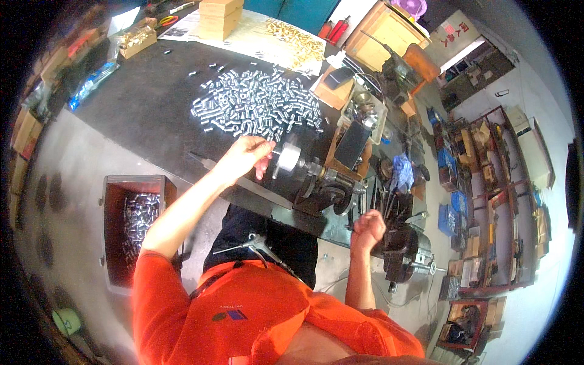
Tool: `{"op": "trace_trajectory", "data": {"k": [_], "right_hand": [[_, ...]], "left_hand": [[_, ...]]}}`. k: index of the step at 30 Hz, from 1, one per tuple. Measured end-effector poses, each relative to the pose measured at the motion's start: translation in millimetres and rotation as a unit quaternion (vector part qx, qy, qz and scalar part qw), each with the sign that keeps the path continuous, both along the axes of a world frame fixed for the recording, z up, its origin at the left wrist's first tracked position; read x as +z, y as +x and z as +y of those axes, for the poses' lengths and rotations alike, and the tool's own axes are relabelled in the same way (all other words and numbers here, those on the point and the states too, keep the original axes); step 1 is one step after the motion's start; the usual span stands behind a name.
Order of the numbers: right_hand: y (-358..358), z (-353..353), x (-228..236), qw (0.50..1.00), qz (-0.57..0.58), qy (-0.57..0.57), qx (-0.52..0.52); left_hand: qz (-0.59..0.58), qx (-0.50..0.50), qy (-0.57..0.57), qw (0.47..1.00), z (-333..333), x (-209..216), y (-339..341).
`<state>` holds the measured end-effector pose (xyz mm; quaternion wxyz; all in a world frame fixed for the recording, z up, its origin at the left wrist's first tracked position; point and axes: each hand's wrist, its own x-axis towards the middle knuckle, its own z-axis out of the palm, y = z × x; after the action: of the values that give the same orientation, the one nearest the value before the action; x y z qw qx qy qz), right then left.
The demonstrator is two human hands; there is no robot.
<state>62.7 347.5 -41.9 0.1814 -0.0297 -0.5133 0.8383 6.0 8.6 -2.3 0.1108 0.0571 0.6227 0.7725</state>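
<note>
My left hand (250, 153) is closed in a pinch just left of the round silver chuck (288, 157) of a small bench machine (328, 187). What its fingers hold is too small to tell. My right hand (369, 229) is curled into a fist at the machine's right end, beside a dark handwheel (345, 199). Whatever sits inside that fist is hidden. Beyond my left hand, a wide heap of short silver metal sleeves (255, 102) lies on the dark bench top (143, 115). An air blow gun (258, 244) rests across my lap.
Left of my legs stands a reddish-brown bin (114, 210) with many metal sleeves in it. Brass-coloured parts (295, 39) lie on paper at the back, near a cardboard box (220, 17). A bench vise (407, 246) is at the right, with loaded shelves (496, 201) farther off.
</note>
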Motion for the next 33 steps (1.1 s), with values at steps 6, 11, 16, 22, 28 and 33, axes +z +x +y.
{"op": "trace_trajectory", "data": {"k": [6,11,16,22,28,33], "right_hand": [[-92,6,-48,0.976,-0.098,0.14,-0.137],[-108,-4,24,0.987,0.046,0.127,-0.085],[-44,-7,49,0.987,0.158,0.024,-0.017],[1,-1,-10,1.0,-0.019,-0.015,0.0],[-64,-8,-39,0.992,-0.091,0.002,-0.084],[-80,8,-57,0.993,-0.084,0.021,-0.081]], "left_hand": [[0.004,-0.001,-0.022,1.0,-9,4,1],[-0.036,0.089,-0.104,0.99,-60,-1,44],[-0.107,0.233,-0.129,0.958,-147,-45,124],[-0.014,0.277,-0.553,0.785,-211,-123,190],[0.137,0.319,-0.451,0.823,-151,-67,74],[0.204,0.276,-0.581,0.738,-102,-53,-27]]}}
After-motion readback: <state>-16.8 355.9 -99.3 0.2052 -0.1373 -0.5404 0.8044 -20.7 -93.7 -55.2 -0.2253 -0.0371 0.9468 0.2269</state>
